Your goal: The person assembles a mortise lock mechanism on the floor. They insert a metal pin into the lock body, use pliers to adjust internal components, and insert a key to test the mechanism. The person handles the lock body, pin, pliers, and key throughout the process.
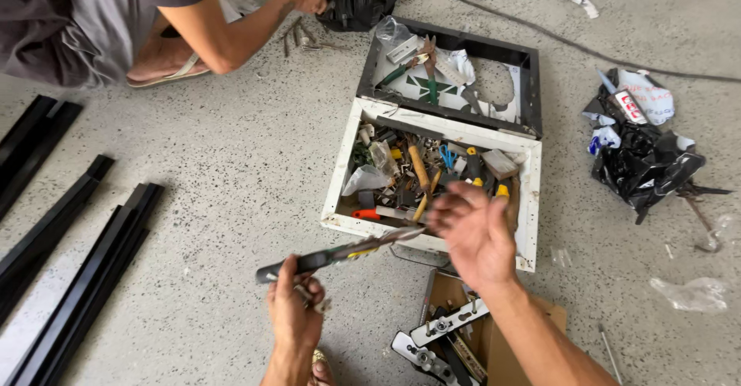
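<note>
The left hand (295,309) is closed around the lower end of a long metal bar (340,253), dark at the held end and brighter, greyish and yellow-marked toward the far tip, which reaches out to the front edge of the white toolbox (527,201). The bar lies slanted above the speckled floor (231,170), its free end just beside the right hand (472,228). That hand hangs open over the box, fingers loosely spread, holding nothing; its motion blur makes it unclear whether it touches the bar tip.

The bar looks rigid and probably fairly heavy for its width, so a one-ended hold leaves the far tip wanting to dip; a second hold nearer the middle would steady it. Its bare metal surface looks smooth and may slip, and the edges may be sharp. It does not look fragile.

The toolbox is crowded with wooden-handled tools, blue scissors and small parts, and its dark lid (529,85) lies open behind it. A cardboard box (502,347) with metal fittings sits below the right forearm. Black rails (85,278) lie on the floor to the left, and a black bag (644,166) lies to the right. Another person's arm (239,27) reaches across the top of the view.
</note>
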`<state>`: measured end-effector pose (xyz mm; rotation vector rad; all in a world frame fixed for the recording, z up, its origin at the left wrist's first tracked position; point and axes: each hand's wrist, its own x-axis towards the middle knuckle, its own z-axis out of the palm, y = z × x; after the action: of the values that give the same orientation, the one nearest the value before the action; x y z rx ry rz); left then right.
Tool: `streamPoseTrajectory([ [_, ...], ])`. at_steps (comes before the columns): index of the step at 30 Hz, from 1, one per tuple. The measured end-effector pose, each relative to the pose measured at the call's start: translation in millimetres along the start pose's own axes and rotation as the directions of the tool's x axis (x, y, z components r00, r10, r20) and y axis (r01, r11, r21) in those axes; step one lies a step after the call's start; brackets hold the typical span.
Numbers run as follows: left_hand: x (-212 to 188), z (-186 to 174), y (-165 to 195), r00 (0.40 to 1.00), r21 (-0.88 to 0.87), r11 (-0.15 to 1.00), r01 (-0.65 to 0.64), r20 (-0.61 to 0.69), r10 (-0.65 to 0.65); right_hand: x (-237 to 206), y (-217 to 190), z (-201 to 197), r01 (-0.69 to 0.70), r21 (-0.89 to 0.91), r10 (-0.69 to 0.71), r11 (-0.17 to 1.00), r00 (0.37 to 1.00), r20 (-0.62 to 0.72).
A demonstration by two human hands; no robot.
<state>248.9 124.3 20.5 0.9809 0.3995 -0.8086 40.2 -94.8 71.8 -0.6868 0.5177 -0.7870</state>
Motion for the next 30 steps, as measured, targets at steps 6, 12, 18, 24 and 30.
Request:
streamPoseTrajectory([
  [6,-9.4,55.7,-15.5,0.949,-0.105,0.954,0.281,0.179,-0.26,-17.4,66.5,-4.6,-0.012,-0.596,-0.113,0.803,0.979,-0.172],
  [12,-50.0,78.6,-55.9,0.854,0.111,0.9,0.422,0.285,-0.436,-3.1,91.6,10.8,0.072,-0.252,-0.113,0.965,0.982,-0.152],
  [18,-72.5,67.3,-61.2,0.732,0.599,0.795,0.098,0.498,-0.465,7.0,28.5,-8.6,0.016,-0.265,-0.073,0.964,0.975,-0.209],
  [24,-42.0,75.6,-46.5,0.709,0.789,0.601,-0.13,0.498,-0.5,-28.3,-61.7,-65.5,-0.305,-0.686,0.133,0.661,0.947,-0.292],
  [30,-39.9,135.5,-104.9,0.527,0.841,0.506,-0.193,0.524,-0.669,-91.0,-41.8,-63.0,-0.382,-0.73,0.377,0.567,0.908,-0.183],
])
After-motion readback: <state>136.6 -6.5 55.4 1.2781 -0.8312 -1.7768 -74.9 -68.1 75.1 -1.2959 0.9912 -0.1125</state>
